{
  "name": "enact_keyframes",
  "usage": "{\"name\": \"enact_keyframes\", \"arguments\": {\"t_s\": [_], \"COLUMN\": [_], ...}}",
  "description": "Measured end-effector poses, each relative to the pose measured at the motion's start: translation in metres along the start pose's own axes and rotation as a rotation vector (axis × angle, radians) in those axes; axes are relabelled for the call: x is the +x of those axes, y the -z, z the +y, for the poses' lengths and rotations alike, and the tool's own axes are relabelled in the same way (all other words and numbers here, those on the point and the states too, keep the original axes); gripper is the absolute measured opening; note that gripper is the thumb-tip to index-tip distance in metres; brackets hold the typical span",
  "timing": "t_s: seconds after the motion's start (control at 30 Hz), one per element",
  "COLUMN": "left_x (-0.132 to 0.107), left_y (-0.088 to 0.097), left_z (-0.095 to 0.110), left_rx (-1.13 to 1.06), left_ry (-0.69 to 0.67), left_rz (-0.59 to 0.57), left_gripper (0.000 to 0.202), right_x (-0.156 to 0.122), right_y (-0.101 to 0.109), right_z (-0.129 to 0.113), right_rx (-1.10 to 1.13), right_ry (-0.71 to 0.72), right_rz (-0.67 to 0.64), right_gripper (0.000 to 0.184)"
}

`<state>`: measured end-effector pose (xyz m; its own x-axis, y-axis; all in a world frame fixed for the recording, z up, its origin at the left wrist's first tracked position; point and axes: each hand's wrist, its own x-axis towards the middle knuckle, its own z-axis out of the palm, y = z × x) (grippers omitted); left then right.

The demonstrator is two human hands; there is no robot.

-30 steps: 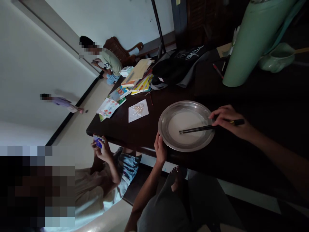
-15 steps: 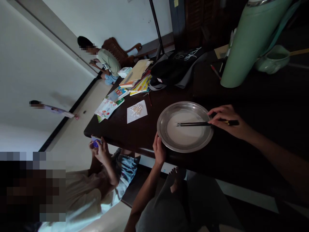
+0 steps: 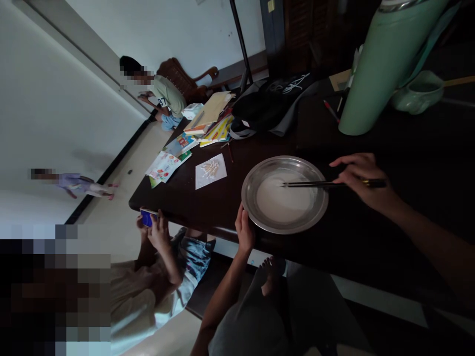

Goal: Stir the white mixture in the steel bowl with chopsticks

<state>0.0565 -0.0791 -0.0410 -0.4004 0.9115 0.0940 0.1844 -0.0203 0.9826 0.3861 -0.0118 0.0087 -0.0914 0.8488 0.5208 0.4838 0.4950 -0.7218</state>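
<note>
A round metal bowl [image 3: 256, 215] stands on the dark table, holding a pale, milky liquid [image 3: 282, 202]. My left hand [image 3: 245, 230] grips the bowl's near-left rim, thumb and fingers at its edge. Held in my right hand [image 3: 365, 180] is a pair of black chopsticks [image 3: 315, 184] with gold bands near the top. Their tips reach over the bowl to the liquid's surface; whether they dip in is hard to tell. The right hand itself is just right of the bowl, fingers closed round the chopsticks.
Cotton swabs [image 3: 211, 169] lie on white paper left of the bowl. Beyond are books [image 3: 208, 118], a black bag [image 3: 267, 106], a tall green flask [image 3: 386, 74] and a green cup [image 3: 419, 94]. A person at left holds a phone [image 3: 148, 217]; two other people are farther back.
My right hand has moved right and slightly up, drawing the chopsticks toward the bowl's right rim. My left hand stays on the bowl. A person in the background has moved left.
</note>
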Motion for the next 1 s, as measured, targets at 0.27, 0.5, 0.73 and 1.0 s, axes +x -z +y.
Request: {"name": "enact_keyframes", "arguments": {"t_s": [0.27, 0.5, 0.73, 1.0], "left_x": [0.001, 0.000, 0.001, 0.001], "left_y": [0.001, 0.002, 0.001, 0.000], "left_z": [-0.005, 0.000, -0.002, -0.002], "left_rx": [-0.008, 0.005, 0.028, 0.009], "left_ry": [0.003, 0.006, 0.013, 0.022], "left_rz": [0.020, -0.006, 0.022, 0.014], "left_gripper": [0.066, 0.067, 0.070, 0.068], "right_x": [-0.004, 0.002, -0.004, 0.004], "right_y": [-0.008, 0.004, -0.008, 0.006], "right_z": [-0.002, 0.000, -0.003, 0.000], "right_rx": [0.088, 0.029, 0.108, 0.094], "right_ry": [0.023, -0.027, 0.017, -0.052], "right_rz": [-0.204, 0.067, -0.177, 0.061], "right_gripper": [0.035, 0.044, 0.033, 0.050]}}
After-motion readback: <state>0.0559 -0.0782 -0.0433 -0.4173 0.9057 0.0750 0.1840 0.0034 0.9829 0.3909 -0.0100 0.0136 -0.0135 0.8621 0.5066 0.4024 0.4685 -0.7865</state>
